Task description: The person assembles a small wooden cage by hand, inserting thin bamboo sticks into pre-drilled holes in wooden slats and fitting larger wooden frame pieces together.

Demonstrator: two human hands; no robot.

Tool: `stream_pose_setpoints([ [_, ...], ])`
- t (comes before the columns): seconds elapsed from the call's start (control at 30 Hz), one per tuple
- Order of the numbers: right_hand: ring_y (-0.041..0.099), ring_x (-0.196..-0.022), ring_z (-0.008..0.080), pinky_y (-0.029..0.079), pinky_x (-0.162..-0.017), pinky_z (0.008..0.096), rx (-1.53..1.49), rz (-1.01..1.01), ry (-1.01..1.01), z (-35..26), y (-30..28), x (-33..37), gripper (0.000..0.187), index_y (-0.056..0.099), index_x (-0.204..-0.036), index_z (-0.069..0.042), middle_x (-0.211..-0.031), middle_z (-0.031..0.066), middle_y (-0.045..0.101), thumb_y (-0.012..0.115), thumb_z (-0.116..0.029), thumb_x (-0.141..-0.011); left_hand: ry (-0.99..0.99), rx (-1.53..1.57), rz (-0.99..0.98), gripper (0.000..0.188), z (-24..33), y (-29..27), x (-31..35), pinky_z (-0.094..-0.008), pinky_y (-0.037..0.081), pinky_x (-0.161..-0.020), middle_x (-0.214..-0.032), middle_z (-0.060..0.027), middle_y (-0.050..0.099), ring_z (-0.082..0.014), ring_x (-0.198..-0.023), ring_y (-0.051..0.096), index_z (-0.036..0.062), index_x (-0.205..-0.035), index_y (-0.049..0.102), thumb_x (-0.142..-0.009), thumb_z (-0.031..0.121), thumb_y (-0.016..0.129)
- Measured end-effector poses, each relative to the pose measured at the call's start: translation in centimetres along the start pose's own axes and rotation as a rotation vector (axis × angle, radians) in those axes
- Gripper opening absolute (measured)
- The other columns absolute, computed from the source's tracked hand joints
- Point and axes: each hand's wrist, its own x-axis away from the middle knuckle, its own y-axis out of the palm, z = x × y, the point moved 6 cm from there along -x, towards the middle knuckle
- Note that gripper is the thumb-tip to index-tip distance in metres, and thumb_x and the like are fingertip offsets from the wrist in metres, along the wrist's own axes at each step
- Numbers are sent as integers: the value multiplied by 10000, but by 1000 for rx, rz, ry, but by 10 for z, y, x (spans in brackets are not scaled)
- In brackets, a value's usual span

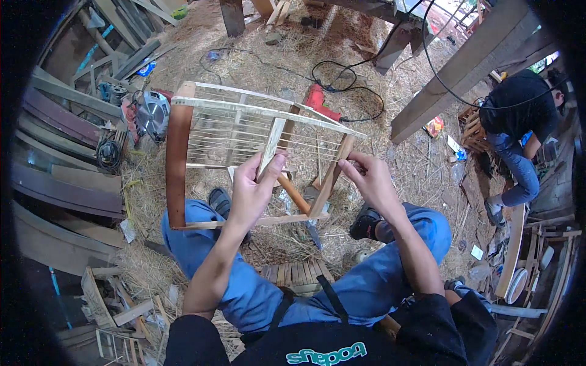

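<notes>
While the left hand (253,186) was closed, thumb against fingers, on a pale slat (273,137), the right hand (372,180) stood apart from it, thumb and forefinger at the edge of a wooden post (329,180); whether they were pinched on it, I cannot tell. Post and slat met the curved top rail of a wooden frame (244,108), which was held in front of the person, above the ground between the knees and over toward the left one. Thin sticks (213,141) ran across the frame, and a brown board (178,165) formed its left end. Beneath were blue trousers (262,293) and dark sandals (365,221). Beyond the frame, a red drill (318,102) lay on the straw-littered ground (421,189) near its looped black cord (345,73). A circular saw (151,116) sat farther left, near stacked planks (55,152), and a co-worker (516,116) bent forward at the far right.
</notes>
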Motion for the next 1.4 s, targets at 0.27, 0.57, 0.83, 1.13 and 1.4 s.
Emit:
stream_pose_setpoints([
  [0.27,638,-629,273,494,-622,425,87,-34,-35,0,6,2,337,777,-1021,-28,-704,157,670,685,-351,-1027,19,-13,-9,365,1,1,1,-256,498,-849,-1005,-27,757,-65,-932,629,-21,-1232,757,-1069,298,690],
  [0.57,712,-719,383,548,-678,485,149,-25,2,-3,10,-3,344,789,-985,-106,-734,175,703,654,-421,-1017,14,-28,9,390,3,5,-3,-264,495,-839,-960,-22,740,-68,-907,617,-28,-1209,763,-1075,328,680],
  [0.83,707,-758,405,541,-709,495,142,-70,-33,0,15,-4,312,771,-1028,-112,-770,190,702,636,-394,-1032,22,-28,7,388,-2,5,-4,-252,480,-786,-909,15,704,-49,-862,581,-30,-1181,755,-1071,335,688],
  [1.13,688,-724,407,521,-679,487,126,-120,-48,-3,12,-4,316,752,-1035,-100,-729,187,668,628,-391,-1047,-16,18,38,357,4,2,-3,-245,470,-770,-917,25,697,-37,-856,561,-28,-1168,754,-1069,310,695],
  [1.4,677,-673,395,517,-652,472,105,-96,-33,1,16,-5,336,761,-982,-89,-705,184,662,647,-402,-1026,-21,-30,21,372,1,0,-5,-237,456,-763,-887,40,668,-36,-840,543,-23,-1164,757,-1071,331,691],
])
